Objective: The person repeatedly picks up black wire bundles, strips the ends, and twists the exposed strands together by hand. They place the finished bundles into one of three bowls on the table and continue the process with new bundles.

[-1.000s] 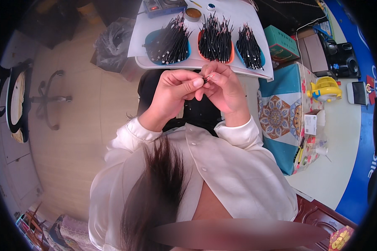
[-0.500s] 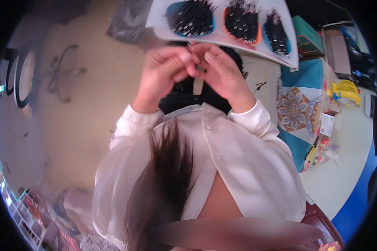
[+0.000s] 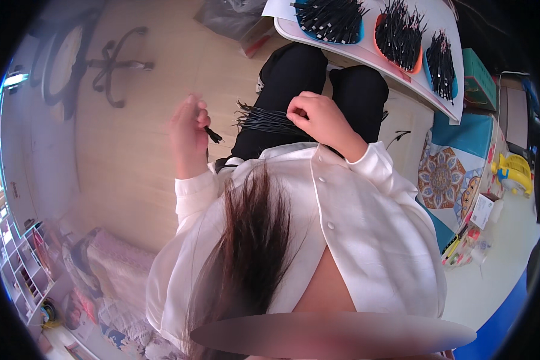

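Note:
A small bunch of black wires (image 3: 213,135) sticks out of my left hand (image 3: 188,133), which is closed and slightly blurred beside my left thigh. Across my lap lies a larger bundle of thin black wires (image 3: 265,119), its loose ends fanned out toward the left. My right hand (image 3: 323,117) is at the bundle's right end, thumb and fingers curled together over the wires. Its palm hides the rest of that end. Black trousers (image 3: 357,90) are under the bundle.
A white table (image 3: 366,63) ahead carries a blue tray (image 3: 327,41), an orange tray (image 3: 411,71) and another blue tray (image 3: 455,90), all heaped with black wires. On the right are a patterned cloth (image 3: 441,174) and a yellow-and-blue object (image 3: 513,174). A wheeled chair base (image 3: 117,65) stands left.
My hands have come apart from each other. The left moved down and to the left, showing the black wires; the right came down onto the lap bundle. The view has shifted.

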Action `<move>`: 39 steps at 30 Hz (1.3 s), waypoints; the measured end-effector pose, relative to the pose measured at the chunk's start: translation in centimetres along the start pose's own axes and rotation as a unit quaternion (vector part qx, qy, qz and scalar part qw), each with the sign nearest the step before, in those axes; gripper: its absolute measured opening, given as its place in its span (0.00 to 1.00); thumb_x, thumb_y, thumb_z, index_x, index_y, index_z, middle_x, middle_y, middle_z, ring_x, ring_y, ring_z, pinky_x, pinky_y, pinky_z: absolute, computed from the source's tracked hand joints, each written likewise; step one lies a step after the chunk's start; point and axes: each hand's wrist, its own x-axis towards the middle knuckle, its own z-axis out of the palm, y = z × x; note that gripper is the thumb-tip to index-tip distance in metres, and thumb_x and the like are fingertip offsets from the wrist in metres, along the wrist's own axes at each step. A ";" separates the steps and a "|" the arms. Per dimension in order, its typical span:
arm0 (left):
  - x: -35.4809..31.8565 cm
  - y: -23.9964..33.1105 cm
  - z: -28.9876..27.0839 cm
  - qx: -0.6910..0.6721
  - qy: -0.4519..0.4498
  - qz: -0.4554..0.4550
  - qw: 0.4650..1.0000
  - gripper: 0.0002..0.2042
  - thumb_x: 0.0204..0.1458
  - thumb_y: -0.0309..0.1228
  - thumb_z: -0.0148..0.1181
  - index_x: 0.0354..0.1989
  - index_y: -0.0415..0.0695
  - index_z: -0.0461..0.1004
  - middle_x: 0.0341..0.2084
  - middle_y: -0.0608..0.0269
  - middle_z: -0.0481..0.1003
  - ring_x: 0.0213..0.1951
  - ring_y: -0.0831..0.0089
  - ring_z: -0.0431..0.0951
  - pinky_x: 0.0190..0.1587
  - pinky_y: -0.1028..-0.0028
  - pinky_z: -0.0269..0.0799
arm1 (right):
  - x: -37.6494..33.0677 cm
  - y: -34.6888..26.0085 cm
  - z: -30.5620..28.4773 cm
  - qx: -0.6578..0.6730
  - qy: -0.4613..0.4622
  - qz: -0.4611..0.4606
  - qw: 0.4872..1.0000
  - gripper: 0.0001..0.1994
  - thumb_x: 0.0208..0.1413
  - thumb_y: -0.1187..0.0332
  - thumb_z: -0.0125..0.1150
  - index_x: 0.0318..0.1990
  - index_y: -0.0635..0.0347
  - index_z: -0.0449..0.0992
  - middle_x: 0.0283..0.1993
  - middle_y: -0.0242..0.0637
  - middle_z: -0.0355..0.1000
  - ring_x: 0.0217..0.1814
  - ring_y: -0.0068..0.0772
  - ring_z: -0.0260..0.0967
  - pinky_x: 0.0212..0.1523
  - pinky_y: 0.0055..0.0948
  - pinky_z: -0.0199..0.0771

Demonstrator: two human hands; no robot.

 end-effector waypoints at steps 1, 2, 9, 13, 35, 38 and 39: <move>-0.2 -0.2 0.1 0.007 -0.028 -0.004 1.000 0.10 0.59 0.29 0.54 0.42 0.33 0.73 0.27 0.61 0.74 0.22 0.79 0.67 0.23 0.81 0.61 | -0.1 -0.8 -0.7 0.034 0.011 0.006 0.999 0.04 0.50 0.74 0.62 0.30 0.65 0.75 0.28 0.36 0.70 0.26 0.28 0.71 0.28 0.25 0.70; -0.3 -0.2 0.3 -0.001 -0.036 -0.015 0.999 0.10 0.59 0.29 0.54 0.42 0.33 0.73 0.27 0.61 0.74 0.22 0.79 0.67 0.23 0.82 0.61 | -0.2 -1.7 -1.4 0.080 0.028 0.000 0.996 0.04 0.51 0.74 0.62 0.30 0.64 0.74 0.28 0.36 0.69 0.26 0.28 0.71 0.28 0.25 0.70; -2.1 -0.1 5.2 -0.004 -0.119 -0.044 0.992 0.11 0.61 0.30 0.51 0.40 0.33 0.73 0.35 0.48 0.78 0.35 0.63 0.81 0.37 0.72 0.80 | -3.0 -6.4 -5.2 0.224 0.129 -0.070 0.964 0.05 0.49 0.82 0.60 0.31 0.65 0.71 0.33 0.30 0.67 0.25 0.10 0.61 0.23 0.11 0.58; -2.7 -0.7 7.3 -0.030 -0.112 -0.029 0.993 0.11 0.62 0.30 0.51 0.39 0.32 0.73 0.36 0.48 0.77 0.38 0.58 0.81 0.37 0.70 0.80 | -4.1 -7.1 -4.4 0.125 0.194 -0.154 0.961 0.07 0.45 0.84 0.62 0.31 0.65 0.72 0.33 0.32 0.67 0.24 0.14 0.61 0.20 0.14 0.58; -7.8 -2.0 12.6 0.036 -0.269 0.110 0.956 0.07 0.59 0.25 0.55 0.40 0.34 0.77 0.21 0.63 0.74 0.16 0.87 0.60 0.18 0.85 0.52 | -4.3 -5.0 -5.8 0.375 0.165 -0.031 0.912 0.08 0.58 0.71 0.60 0.42 0.64 0.75 0.35 0.27 0.73 0.33 0.14 0.67 0.34 0.16 0.68; -7.7 -2.0 12.7 0.050 -0.287 0.106 0.951 0.08 0.59 0.26 0.55 0.40 0.34 0.77 0.22 0.62 0.75 0.16 0.87 0.61 0.18 0.86 0.53 | -3.6 -5.0 -6.4 0.393 0.171 -0.038 0.903 0.08 0.57 0.70 0.61 0.41 0.64 0.75 0.35 0.27 0.73 0.33 0.14 0.66 0.36 0.15 0.67; -7.7 -2.0 12.7 0.053 -0.291 0.105 0.949 0.08 0.59 0.26 0.55 0.40 0.34 0.77 0.23 0.62 0.76 0.16 0.86 0.62 0.18 0.86 0.54 | -3.3 -5.0 -6.3 0.382 0.179 -0.043 0.906 0.08 0.57 0.70 0.62 0.41 0.64 0.75 0.35 0.27 0.73 0.33 0.14 0.66 0.36 0.15 0.67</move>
